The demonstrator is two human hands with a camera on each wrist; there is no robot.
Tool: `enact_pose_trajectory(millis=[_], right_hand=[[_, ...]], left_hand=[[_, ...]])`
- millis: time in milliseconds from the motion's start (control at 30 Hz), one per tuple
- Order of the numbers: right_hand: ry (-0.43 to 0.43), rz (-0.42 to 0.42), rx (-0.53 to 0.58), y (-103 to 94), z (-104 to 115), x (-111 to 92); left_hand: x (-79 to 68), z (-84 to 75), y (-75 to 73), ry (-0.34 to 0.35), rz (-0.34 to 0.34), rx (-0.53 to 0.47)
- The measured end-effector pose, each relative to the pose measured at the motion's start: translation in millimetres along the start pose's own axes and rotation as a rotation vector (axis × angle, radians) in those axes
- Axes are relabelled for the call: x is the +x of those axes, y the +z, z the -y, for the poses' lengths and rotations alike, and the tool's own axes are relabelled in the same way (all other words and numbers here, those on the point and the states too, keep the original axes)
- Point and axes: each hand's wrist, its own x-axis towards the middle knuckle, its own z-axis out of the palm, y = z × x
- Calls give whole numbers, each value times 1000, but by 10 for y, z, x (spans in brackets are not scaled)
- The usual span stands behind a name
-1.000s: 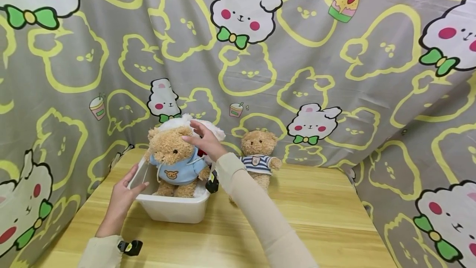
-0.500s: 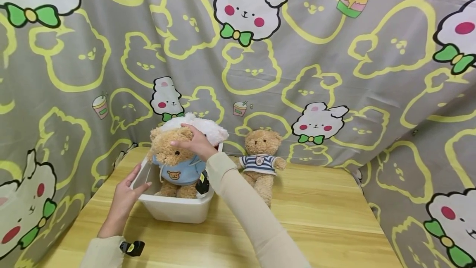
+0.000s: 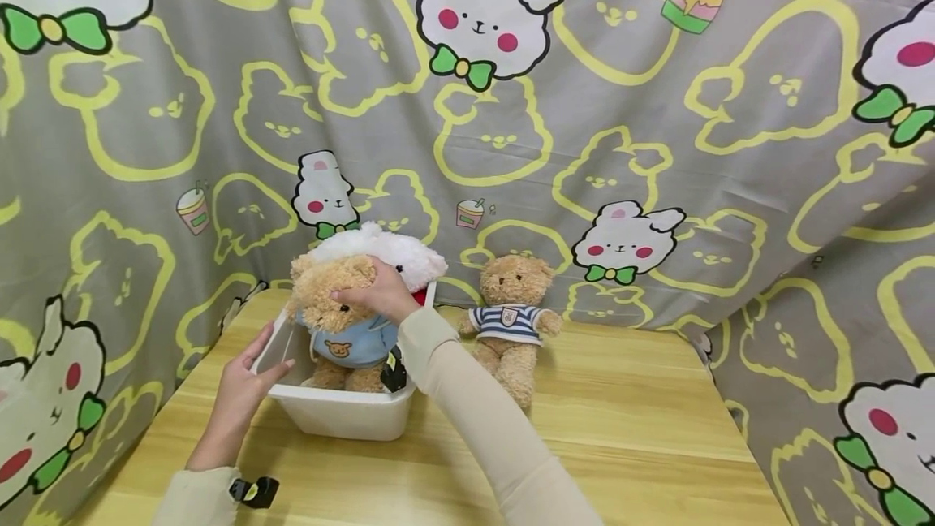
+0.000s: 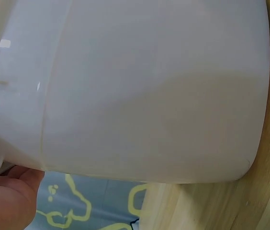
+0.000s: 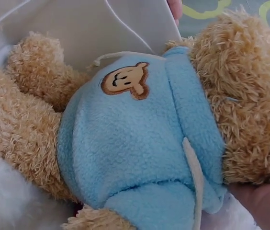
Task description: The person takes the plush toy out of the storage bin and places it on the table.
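A light-brown teddy bear in a blue hoodie stands in a white plastic bin, its head tilted to the left. My right hand grips its head from the right, thumb across the face. The right wrist view shows the blue hoodie with a bear patch and a pale drawstring. My left hand holds the bin's left rim, thumb on the near side. In the left wrist view the bin's wall fills most of the picture, and curled fingers show under the rim.
A fluffy white plush toy is behind the bear in the bin, partly hidden. Right of the bin, a second teddy bear in a striped shirt lies on the wooden table. A printed grey curtain surrounds the table's back and sides.
My right hand has come down onto the bear's head, from beside it to across its face. The head tips further left and lower. My left hand stays on the rim.
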Motion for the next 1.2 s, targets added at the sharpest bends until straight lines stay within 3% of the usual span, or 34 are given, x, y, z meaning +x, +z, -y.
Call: enact_pose_trajectory(millis=[267, 567, 833, 1200], right_hand=[[-45, -53, 32, -97, -4, -44], [-238, 42, 134, -194, 205, -98], [-302, -56, 186, -404, 455, -167], [-371, -236, 238, -813, 679, -235]], left_hand=[[-2, -22, 10, -18, -16, 16], [-19, -15, -9, -41, -8, 14], [-41, -8, -16, -11, 28, 40], [-36, 14, -32, 42, -6, 34]])
